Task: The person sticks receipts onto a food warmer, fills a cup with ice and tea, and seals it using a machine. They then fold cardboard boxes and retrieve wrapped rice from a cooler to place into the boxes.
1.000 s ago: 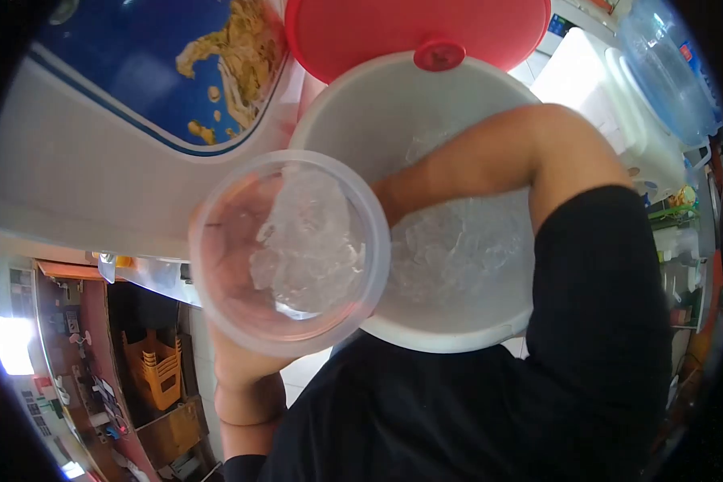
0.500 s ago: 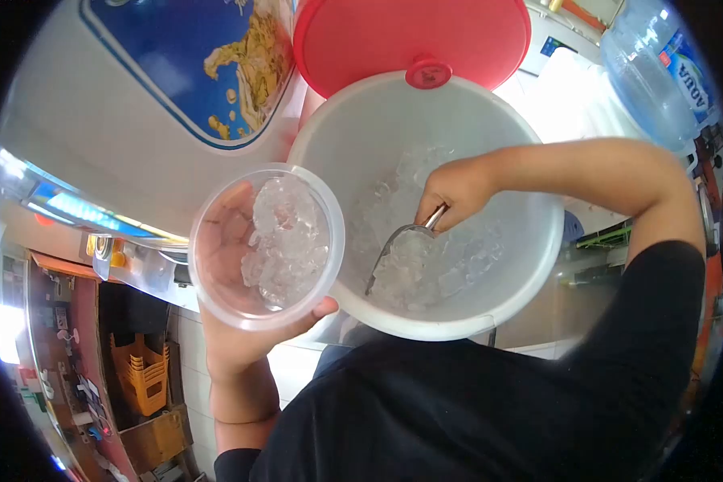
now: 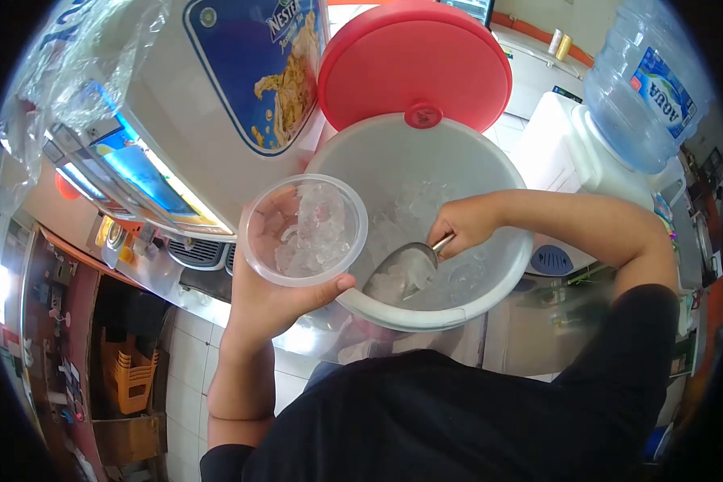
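The left hand (image 3: 267, 304) wraps its fingers round a clear cup (image 3: 363, 223), mouth up, presumably so its ice (image 3: 320, 231) stays in, near the left rim of a white bucket (image 3: 426, 318). A red lid (image 3: 418, 72) stands behind, leaving the bucket open to reach into. Inside, a metal scoop (image 3: 435, 250) cradles more ice, its handle gripped by the right hand (image 3: 466, 225).

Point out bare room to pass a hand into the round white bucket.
Inside the white bucket, the far wall is bare between the round red lid and the clear ice. Crowded: the middle, with right hand and silver metal scoop, and the left rim, with left hand and clear plastic cup.
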A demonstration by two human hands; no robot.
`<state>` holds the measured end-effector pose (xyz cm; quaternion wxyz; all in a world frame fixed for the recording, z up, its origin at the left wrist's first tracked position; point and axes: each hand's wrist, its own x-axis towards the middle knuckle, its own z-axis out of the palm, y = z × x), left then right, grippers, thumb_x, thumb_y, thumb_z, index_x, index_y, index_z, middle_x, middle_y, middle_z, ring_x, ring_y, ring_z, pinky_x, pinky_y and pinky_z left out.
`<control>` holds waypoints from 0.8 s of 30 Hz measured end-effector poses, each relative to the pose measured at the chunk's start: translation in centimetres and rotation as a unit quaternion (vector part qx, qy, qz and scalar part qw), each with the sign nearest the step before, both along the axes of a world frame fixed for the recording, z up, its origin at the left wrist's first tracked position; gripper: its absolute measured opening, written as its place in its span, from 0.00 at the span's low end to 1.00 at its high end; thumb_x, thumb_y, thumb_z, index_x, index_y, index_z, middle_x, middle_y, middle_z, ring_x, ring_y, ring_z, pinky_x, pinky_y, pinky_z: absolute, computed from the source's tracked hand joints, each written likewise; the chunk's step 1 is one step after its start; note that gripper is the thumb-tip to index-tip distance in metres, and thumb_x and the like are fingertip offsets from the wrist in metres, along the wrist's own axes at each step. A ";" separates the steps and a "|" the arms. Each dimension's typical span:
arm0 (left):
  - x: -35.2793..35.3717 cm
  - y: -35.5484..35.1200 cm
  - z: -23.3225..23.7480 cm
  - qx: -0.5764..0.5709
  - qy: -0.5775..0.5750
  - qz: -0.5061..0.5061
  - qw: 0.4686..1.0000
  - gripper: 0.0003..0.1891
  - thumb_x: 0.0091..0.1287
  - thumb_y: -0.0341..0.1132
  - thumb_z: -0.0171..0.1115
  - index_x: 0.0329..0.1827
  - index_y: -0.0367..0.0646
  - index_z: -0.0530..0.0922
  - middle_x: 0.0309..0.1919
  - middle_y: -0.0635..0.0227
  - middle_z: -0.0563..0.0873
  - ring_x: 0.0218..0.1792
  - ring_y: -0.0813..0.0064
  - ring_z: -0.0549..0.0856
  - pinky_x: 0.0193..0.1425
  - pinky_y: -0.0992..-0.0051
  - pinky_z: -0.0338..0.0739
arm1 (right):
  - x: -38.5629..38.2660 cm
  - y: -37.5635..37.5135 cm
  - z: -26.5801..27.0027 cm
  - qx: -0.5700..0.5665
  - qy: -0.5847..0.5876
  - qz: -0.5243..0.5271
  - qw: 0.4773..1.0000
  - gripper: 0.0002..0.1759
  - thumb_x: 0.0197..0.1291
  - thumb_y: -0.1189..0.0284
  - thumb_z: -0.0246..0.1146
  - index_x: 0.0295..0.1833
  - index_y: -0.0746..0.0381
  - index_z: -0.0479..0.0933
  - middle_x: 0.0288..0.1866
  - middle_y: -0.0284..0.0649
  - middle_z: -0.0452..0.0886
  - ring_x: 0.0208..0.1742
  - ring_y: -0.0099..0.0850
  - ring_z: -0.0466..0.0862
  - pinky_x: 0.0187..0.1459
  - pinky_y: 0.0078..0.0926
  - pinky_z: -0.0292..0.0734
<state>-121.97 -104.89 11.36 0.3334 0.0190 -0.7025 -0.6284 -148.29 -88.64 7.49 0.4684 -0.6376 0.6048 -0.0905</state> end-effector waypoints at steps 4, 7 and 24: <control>0.4 0.2 0.0 -0.021 0.006 0.006 1.000 0.47 0.40 0.37 0.83 0.62 0.34 0.63 0.53 0.56 0.76 0.58 0.65 0.76 0.63 0.66 0.70 | -0.2 1.1 0.7 0.086 0.012 -0.013 0.996 0.14 0.60 0.70 0.65 0.50 0.65 0.80 0.30 0.29 0.81 0.31 0.18 0.73 0.33 0.20 0.69; 0.1 0.0 -0.5 -0.024 -0.011 0.009 1.000 0.47 0.41 0.37 0.82 0.63 0.34 0.62 0.54 0.55 0.76 0.58 0.64 0.76 0.63 0.65 0.70 | -0.9 1.7 2.0 0.189 -0.045 -0.076 0.978 0.14 0.60 0.69 0.65 0.49 0.64 0.81 0.28 0.25 0.78 0.28 0.15 0.70 0.29 0.17 0.65; -5.8 1.6 -0.5 -0.181 -0.098 -0.041 0.978 0.45 0.42 0.34 0.80 0.65 0.34 0.65 0.57 0.56 0.76 0.60 0.67 0.75 0.65 0.69 0.67 | 1.5 0.4 20.1 0.093 0.171 -0.185 0.963 0.10 0.62 0.68 0.63 0.30 0.60 0.80 0.15 0.22 0.65 0.14 0.14 0.61 0.15 0.17 0.51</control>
